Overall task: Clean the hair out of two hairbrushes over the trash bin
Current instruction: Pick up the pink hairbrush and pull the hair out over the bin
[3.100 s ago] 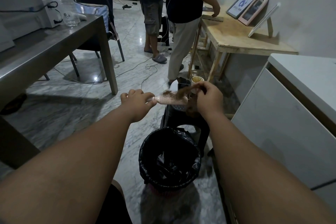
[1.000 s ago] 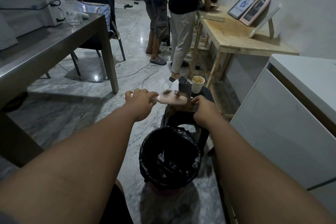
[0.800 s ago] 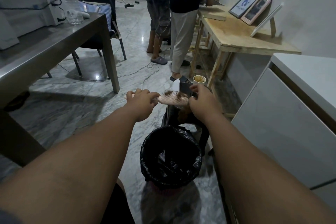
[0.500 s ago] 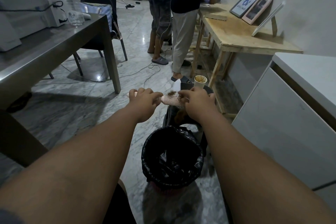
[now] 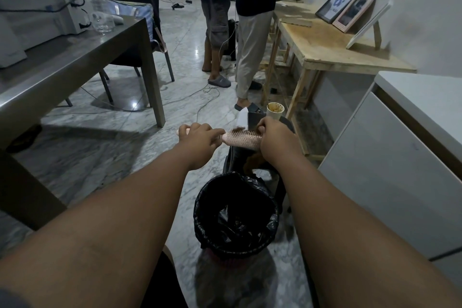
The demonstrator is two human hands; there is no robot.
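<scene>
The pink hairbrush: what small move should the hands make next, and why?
Probably the right hand should pinch the brown hair clump left near the handle end of the pink hairbrush and pull it off, while the left hand holds the handle. The trash bin sits nearer the person.

Left of the hands, a grey metal bench [image 5: 82,57] with a clear glass [image 5: 102,23]. Beyond, two people standing [image 5: 252,32] on marble floor [image 5: 95,155]. Right, a wooden bench [image 5: 335,45] bearing frames [image 5: 355,9]; just past the hands, a paper cup [image 5: 275,109].
</scene>
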